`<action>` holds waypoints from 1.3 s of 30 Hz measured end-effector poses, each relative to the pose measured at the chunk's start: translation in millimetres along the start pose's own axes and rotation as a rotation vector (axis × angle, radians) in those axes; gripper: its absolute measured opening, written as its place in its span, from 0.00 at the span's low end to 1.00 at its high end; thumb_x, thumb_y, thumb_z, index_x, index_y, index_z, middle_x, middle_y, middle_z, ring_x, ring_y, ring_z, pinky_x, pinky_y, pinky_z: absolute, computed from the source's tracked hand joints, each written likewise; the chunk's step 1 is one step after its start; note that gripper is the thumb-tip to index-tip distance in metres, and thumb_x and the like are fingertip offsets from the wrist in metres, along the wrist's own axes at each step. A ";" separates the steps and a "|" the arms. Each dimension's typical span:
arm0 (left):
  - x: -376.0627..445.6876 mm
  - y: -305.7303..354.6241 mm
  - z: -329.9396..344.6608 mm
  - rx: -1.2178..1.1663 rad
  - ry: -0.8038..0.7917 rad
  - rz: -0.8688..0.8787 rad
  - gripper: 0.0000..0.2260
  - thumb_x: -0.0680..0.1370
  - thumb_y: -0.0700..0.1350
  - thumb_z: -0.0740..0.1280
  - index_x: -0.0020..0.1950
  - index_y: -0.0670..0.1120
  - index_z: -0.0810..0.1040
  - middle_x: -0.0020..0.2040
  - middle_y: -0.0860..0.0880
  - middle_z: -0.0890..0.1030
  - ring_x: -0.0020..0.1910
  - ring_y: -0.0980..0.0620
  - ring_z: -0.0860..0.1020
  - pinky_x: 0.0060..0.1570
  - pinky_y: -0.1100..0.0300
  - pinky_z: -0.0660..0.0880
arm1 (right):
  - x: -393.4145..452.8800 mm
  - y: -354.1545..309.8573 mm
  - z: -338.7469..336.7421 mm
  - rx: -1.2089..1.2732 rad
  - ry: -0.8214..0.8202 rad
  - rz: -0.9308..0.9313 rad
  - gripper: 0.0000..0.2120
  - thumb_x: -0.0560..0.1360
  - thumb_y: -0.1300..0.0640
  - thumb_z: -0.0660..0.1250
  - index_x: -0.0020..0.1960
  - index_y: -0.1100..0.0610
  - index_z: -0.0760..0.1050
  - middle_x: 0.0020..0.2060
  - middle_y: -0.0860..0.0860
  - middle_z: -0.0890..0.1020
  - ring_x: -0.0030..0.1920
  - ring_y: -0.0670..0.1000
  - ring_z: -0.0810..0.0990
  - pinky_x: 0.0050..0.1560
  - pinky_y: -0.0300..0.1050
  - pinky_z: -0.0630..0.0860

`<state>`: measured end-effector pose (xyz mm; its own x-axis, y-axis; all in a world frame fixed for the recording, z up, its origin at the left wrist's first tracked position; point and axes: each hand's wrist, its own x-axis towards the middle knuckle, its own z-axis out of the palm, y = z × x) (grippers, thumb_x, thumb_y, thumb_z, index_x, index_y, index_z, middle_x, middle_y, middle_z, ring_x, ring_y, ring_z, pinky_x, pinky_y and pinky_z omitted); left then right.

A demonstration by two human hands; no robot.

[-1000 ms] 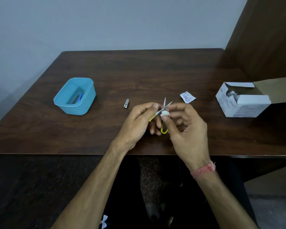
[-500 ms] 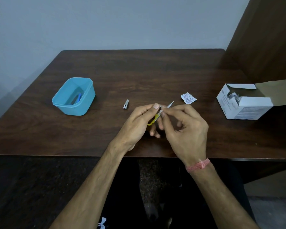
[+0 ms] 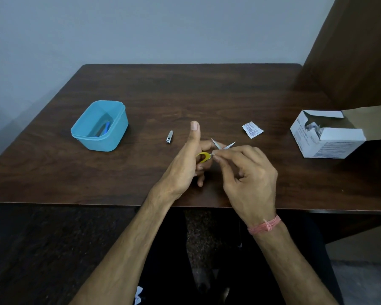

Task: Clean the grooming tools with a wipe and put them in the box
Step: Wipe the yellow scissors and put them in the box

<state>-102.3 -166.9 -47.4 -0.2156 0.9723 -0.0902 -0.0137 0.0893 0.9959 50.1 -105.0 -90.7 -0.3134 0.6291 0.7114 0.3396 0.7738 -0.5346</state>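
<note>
Scissors: the small scissors (image 3: 220, 148) sit at the centre of the frame, above the desk (image 3: 207, 95), blades spread into a V, yellow loops toward the left.
Left hand: the left hand (image 3: 188, 164) grips the yellow loops with its fingers curled through or round them, thumb standing straight up.
Right hand: the right hand (image 3: 249, 172) pinches a small white wipe (image 3: 213, 153) against the scissors near the pivot, fingers curled.
Blade risk: the points are bare and open just beside the right fingertips; a slip of the wipe along an edge could nick a finger.
Closing risk: if the left hand squeezes the loops mid-wipe, the blades could close on the wipe or a fingertip.
Drop risk: the wipe is tiny and mostly hidden; it could fall from the pinch onto the desk.
Box: the blue box (image 3: 119, 128), left of centre, already holds a blue tool; it is well apart from the hands, so the carry needs the blades shut first.
Nail clipper: the nail clipper (image 3: 169, 137) lies on the desk between box and hands, and looks not yet cleaned.
Other: a torn sachet (image 3: 252, 129) and an open carton (image 3: 330, 139) lie at right.
</note>
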 end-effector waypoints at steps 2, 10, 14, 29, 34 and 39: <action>-1.1 0.4 -1.4 -0.010 -0.009 0.003 0.48 0.80 0.75 0.39 0.55 0.42 0.88 0.30 0.52 0.61 0.29 0.57 0.64 0.28 0.57 0.71 | -0.7 -1.1 1.1 0.037 -0.043 -0.028 0.04 0.82 0.60 0.77 0.54 0.54 0.90 0.49 0.47 0.86 0.47 0.48 0.80 0.49 0.43 0.78; -0.6 1.4 -0.5 -0.029 -0.023 0.010 0.51 0.79 0.75 0.37 0.55 0.40 0.87 0.30 0.51 0.60 0.28 0.57 0.63 0.26 0.58 0.69 | -0.7 -0.5 1.1 0.091 -0.035 0.010 0.04 0.81 0.60 0.78 0.55 0.55 0.90 0.47 0.48 0.82 0.41 0.36 0.72 0.47 0.35 0.73; 0.3 -0.8 -1.4 -0.004 -0.012 0.010 0.49 0.80 0.76 0.39 0.56 0.41 0.87 0.31 0.51 0.61 0.29 0.56 0.64 0.28 0.57 0.69 | -0.7 0.1 0.6 0.045 0.028 0.051 0.04 0.80 0.61 0.80 0.53 0.55 0.90 0.45 0.47 0.81 0.39 0.42 0.72 0.44 0.40 0.75; 7.9 -13.1 -5.3 0.037 0.101 0.150 0.14 0.91 0.50 0.63 0.55 0.46 0.86 0.30 0.47 0.70 0.25 0.52 0.67 0.30 0.57 0.77 | 3.8 -9.3 -7.6 0.168 0.017 0.136 0.04 0.82 0.62 0.78 0.56 0.57 0.87 0.43 0.45 0.78 0.35 0.50 0.74 0.40 0.40 0.74; 9.2 -14.6 -6.0 -0.073 0.183 0.165 0.12 0.89 0.47 0.67 0.56 0.45 0.89 0.51 0.38 0.81 0.47 0.45 0.82 0.47 0.54 0.83 | 0.1 -10.1 -4.5 0.109 0.016 0.078 0.03 0.82 0.60 0.77 0.55 0.57 0.87 0.46 0.43 0.78 0.39 0.45 0.75 0.43 0.44 0.78; 8.8 -17.8 -10.0 -0.134 0.199 0.125 0.12 0.89 0.48 0.68 0.60 0.42 0.88 0.47 0.41 0.84 0.49 0.39 0.80 0.57 0.45 0.76 | 0.7 -8.3 -4.4 -0.005 -0.025 0.041 0.04 0.83 0.60 0.76 0.55 0.53 0.86 0.48 0.43 0.84 0.46 0.51 0.77 0.49 0.47 0.77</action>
<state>-113.7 -162.1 -65.8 -0.4110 0.9113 0.0237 -0.1007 -0.0712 0.9924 50.9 -111.4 -83.7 -0.3208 0.6618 0.6776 0.3572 0.7471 -0.5606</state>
